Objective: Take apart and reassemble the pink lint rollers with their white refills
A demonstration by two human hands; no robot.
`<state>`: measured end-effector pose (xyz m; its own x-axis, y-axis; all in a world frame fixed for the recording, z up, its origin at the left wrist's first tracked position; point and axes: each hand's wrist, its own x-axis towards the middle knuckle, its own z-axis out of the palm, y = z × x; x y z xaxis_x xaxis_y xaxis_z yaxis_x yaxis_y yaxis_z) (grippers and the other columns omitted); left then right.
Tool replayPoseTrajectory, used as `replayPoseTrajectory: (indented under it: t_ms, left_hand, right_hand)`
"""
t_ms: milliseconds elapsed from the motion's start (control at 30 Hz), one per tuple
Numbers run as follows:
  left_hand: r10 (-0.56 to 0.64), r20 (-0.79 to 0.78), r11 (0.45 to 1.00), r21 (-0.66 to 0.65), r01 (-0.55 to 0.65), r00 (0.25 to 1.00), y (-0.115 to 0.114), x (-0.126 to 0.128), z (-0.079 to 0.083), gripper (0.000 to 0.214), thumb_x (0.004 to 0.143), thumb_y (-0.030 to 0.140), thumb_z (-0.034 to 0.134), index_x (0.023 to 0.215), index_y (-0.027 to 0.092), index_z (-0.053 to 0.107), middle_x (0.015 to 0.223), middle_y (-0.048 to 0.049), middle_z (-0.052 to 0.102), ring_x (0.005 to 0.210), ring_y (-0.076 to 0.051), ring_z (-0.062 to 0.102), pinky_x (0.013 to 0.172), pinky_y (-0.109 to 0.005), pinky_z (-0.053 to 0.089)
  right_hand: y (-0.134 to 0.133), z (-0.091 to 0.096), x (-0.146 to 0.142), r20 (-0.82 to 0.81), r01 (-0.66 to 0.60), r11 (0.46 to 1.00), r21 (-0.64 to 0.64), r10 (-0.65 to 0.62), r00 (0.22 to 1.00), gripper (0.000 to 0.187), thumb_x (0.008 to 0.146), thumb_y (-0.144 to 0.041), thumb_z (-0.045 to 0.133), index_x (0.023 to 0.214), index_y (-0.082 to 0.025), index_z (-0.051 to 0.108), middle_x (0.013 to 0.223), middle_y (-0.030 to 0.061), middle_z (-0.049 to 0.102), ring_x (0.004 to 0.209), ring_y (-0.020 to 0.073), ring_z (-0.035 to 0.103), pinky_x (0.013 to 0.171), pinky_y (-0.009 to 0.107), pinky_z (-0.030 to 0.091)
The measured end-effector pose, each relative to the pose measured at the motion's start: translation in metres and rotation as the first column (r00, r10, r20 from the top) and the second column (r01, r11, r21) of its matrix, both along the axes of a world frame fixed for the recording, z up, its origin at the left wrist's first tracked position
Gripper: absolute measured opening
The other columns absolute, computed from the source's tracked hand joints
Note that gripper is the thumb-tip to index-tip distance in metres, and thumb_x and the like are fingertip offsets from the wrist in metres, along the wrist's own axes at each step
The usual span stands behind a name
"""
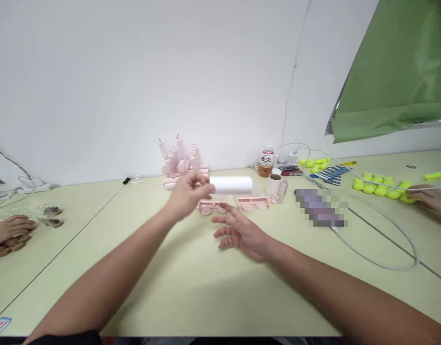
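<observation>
My left hand (187, 194) is raised above the table, its fingers closed round one end of a white roll (231, 185) that points to the right. My right hand (242, 232) hovers low over the table just below the roll, fingers spread and holding nothing. Right behind the hands lie two pink plastic frames with round ends (212, 207) (253, 203). A small white roll with a brown core (274, 185) stands upright to the right of them.
A cluster of pink handles (180, 162) stands by the wall. A drink bottle (266, 162), chargers, a white cable (381, 261), blue packets (330, 174) and yellow-green parts (380, 187) lie to the right. Other people's hands rest at the far left (8, 229) and far right (432, 200).
</observation>
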<state>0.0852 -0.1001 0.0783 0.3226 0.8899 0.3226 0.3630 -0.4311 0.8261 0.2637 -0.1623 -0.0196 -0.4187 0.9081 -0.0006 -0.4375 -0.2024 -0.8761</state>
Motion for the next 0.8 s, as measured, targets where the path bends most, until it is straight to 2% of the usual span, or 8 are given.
replayPoseTrajectory:
  t_ms: [100, 167, 233, 333, 400, 467, 567, 800]
  left_hand:
    - [-0.153, 0.068, 0.986, -0.058, 0.157, 0.986, -0.027, 0.009, -0.053, 0.027, 0.079, 0.042, 0.064, 0.086, 0.022, 0.048, 0.104, -0.0040, 0.069, 0.087, -0.018, 0.070, 0.071, -0.032, 0.057]
    - [-0.187, -0.072, 0.982, -0.010, 0.187, 0.980, -0.032, 0.009, -0.078, 0.026, 0.085, 0.045, 0.059, 0.097, 0.022, 0.053, 0.111, -0.0062, 0.068, 0.097, -0.020, 0.068, 0.079, -0.034, 0.056]
    - [-0.123, -0.309, 0.985, 0.078, 0.154, 0.943, -0.029, 0.007, -0.090, 0.030, 0.090, 0.044, 0.052, 0.111, 0.023, 0.055, 0.118, -0.0079, 0.066, 0.099, -0.022, 0.067, 0.084, -0.038, 0.055]
    - [-0.006, -0.576, 0.972, 0.189, 0.140, 0.818, -0.020, 0.007, -0.095, 0.033, 0.094, 0.038, 0.044, 0.121, 0.021, 0.055, 0.131, -0.0110, 0.060, 0.118, -0.027, 0.059, 0.096, -0.043, 0.050]
    - [0.016, -0.678, 0.962, 0.212, 0.175, 0.735, -0.016, 0.012, -0.098, 0.038, 0.093, 0.036, 0.045, 0.125, 0.018, 0.054, 0.138, -0.0135, 0.054, 0.129, -0.030, 0.050, 0.104, -0.044, 0.045]
    - [0.035, -0.733, 0.955, 0.224, 0.193, 0.680, -0.015, 0.019, -0.102, 0.042, 0.091, 0.037, 0.049, 0.126, 0.015, 0.054, 0.139, -0.0158, 0.053, 0.131, -0.031, 0.047, 0.108, -0.044, 0.041]
    - [0.058, -0.759, 0.958, 0.226, 0.178, 0.648, -0.017, 0.027, -0.109, 0.046, 0.092, 0.042, 0.048, 0.129, 0.014, 0.052, 0.140, -0.0165, 0.052, 0.133, -0.032, 0.045, 0.111, -0.046, 0.037]
    - [0.045, -0.759, 0.970, 0.189, 0.153, 0.650, -0.016, 0.030, -0.113, 0.059, 0.094, 0.055, 0.038, 0.138, 0.017, 0.046, 0.144, -0.0132, 0.050, 0.133, -0.037, 0.042, 0.109, -0.052, 0.034]
  right_hand:
    - [0.005, 0.003, 0.004, -0.129, 0.215, 0.975, 0.050, -0.208, 0.970, 0.049, 0.077, -0.051, 0.073, 0.117, -0.027, 0.057, 0.112, 0.0050, 0.065, 0.095, 0.0196, 0.063, 0.082, 0.036, 0.053]
    - [0.010, 0.000, 0.006, -0.070, 0.339, 0.940, 0.038, -0.336, 0.939, 0.042, 0.076, -0.052, 0.073, 0.104, -0.023, 0.062, 0.101, 0.0044, 0.068, 0.093, 0.0205, 0.062, 0.083, 0.036, 0.051]
    - [0.015, -0.005, 0.008, 0.046, 0.437, 0.899, 0.031, -0.438, 0.898, 0.042, 0.072, -0.053, 0.075, 0.095, -0.020, 0.063, 0.093, 0.0044, 0.069, 0.089, 0.0209, 0.062, 0.081, 0.035, 0.049]
    - [0.021, -0.009, 0.010, 0.127, 0.516, 0.856, 0.024, -0.514, 0.848, 0.045, 0.067, -0.052, 0.078, 0.092, -0.019, 0.061, 0.088, 0.0041, 0.068, 0.080, 0.0200, 0.061, 0.073, 0.033, 0.050]
    - [0.023, -0.008, 0.011, 0.122, 0.539, 0.842, 0.016, -0.536, 0.835, 0.045, 0.067, -0.052, 0.078, 0.093, -0.020, 0.059, 0.086, 0.0035, 0.068, 0.076, 0.0193, 0.061, 0.069, 0.033, 0.051]
    - [0.024, -0.006, 0.013, 0.121, 0.557, 0.830, 0.013, -0.554, 0.824, 0.045, 0.067, -0.052, 0.078, 0.093, -0.020, 0.059, 0.083, 0.0033, 0.067, 0.074, 0.0194, 0.061, 0.066, 0.033, 0.051]
    - [0.024, -0.005, 0.014, 0.140, 0.557, 0.830, 0.018, -0.554, 0.821, 0.044, 0.068, -0.051, 0.076, 0.094, -0.021, 0.057, 0.083, 0.0039, 0.068, 0.074, 0.0210, 0.063, 0.062, 0.034, 0.052]
    - [0.026, -0.013, 0.011, 0.171, 0.541, 0.840, 0.032, -0.538, 0.825, 0.041, 0.068, -0.050, 0.076, 0.091, -0.021, 0.057, 0.082, 0.0032, 0.068, 0.070, 0.0186, 0.061, 0.060, 0.032, 0.051]
